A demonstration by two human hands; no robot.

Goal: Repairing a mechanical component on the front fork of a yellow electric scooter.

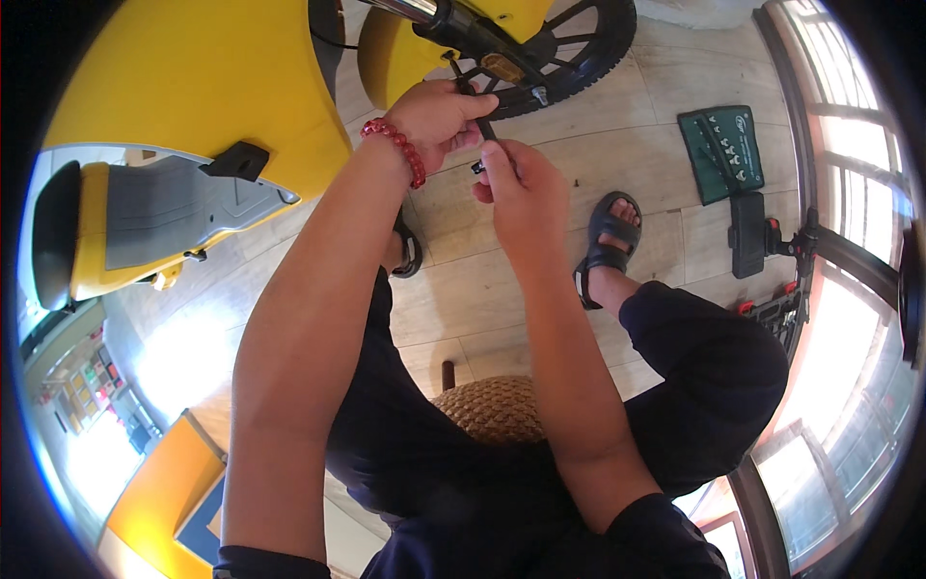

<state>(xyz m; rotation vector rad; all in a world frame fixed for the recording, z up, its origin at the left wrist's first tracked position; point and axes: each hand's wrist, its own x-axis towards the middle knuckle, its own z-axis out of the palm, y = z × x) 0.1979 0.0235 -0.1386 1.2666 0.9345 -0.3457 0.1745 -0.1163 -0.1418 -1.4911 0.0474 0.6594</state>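
My left hand (434,125), with a red bead bracelet at its wrist, is beside the front fork (449,24) of a yellow scooter (183,68), fingers closed round a slim dark tool (488,129). My right hand (521,188) grips the lower end of that tool just below, thumb on top; a small black piece shows by its fingers. The spoked front wheel (588,68) with its black tire is right above my hands, and a bolt (540,95) sticks out at the fork's foot. What the tool's upper end touches is hard to make out.
A green tool roll (719,154) lies on the wood floor at the right, by a black case (748,232) and more gear along the windows. I sit on a woven stool (487,405), feet in black sandals (608,241). An orange furniture piece (154,502) stands at lower left.
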